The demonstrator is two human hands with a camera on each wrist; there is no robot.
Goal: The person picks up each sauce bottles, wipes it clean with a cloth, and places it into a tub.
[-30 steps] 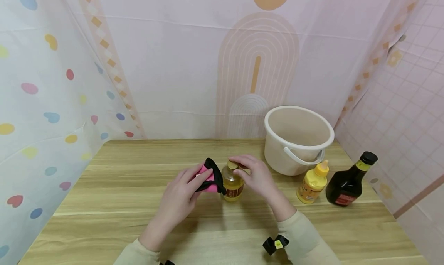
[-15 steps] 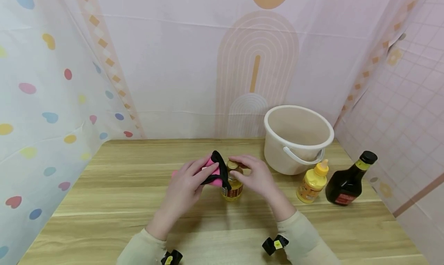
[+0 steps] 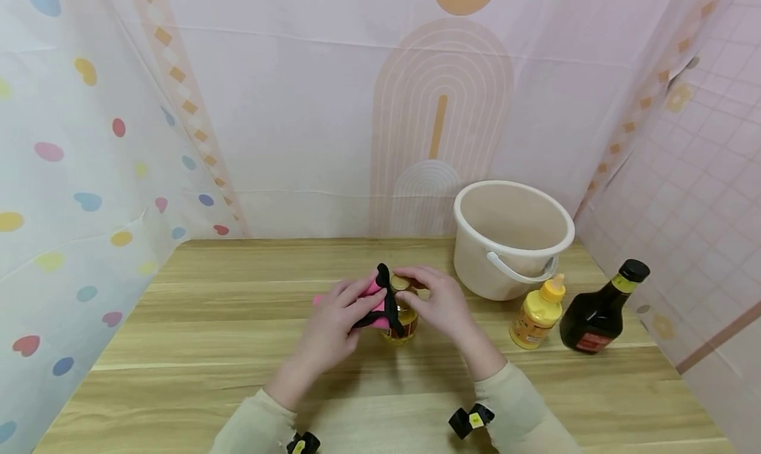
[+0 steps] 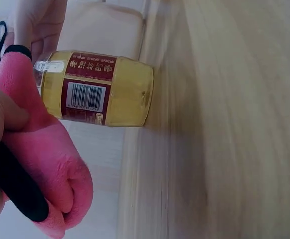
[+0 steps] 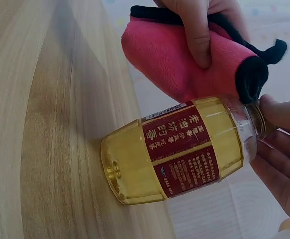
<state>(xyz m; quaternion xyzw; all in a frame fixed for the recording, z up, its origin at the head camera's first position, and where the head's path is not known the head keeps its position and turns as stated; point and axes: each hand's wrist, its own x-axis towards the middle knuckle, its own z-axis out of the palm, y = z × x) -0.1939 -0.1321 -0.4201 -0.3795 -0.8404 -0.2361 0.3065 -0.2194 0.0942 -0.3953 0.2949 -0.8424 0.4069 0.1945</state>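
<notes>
A small bottle of yellow oil (image 3: 400, 322) with a red label stands upright on the wooden table (image 3: 208, 348) at its middle. My right hand (image 3: 436, 302) grips its gold cap and neck. My left hand (image 3: 339, 322) holds a folded pink cloth with black trim (image 3: 380, 305) against the bottle's left side. The left wrist view shows the bottle (image 4: 97, 88) beside the pink cloth (image 4: 45, 164). In the right wrist view the cloth (image 5: 185, 64) touches the shoulder of the bottle (image 5: 180, 149), and my right fingers (image 5: 279, 164) curl round its neck.
A cream bucket (image 3: 512, 237) with a handle stands at the back right of the table. A yellow squeeze bottle (image 3: 537, 312) and a dark sauce bottle (image 3: 597, 312) stand to its right front. Patterned plastic sheets wall in the table on three sides.
My left hand has carried the pink cloth rightward, from beside the bottle to against its side and neck. The right hand and the bottle have stayed put.
</notes>
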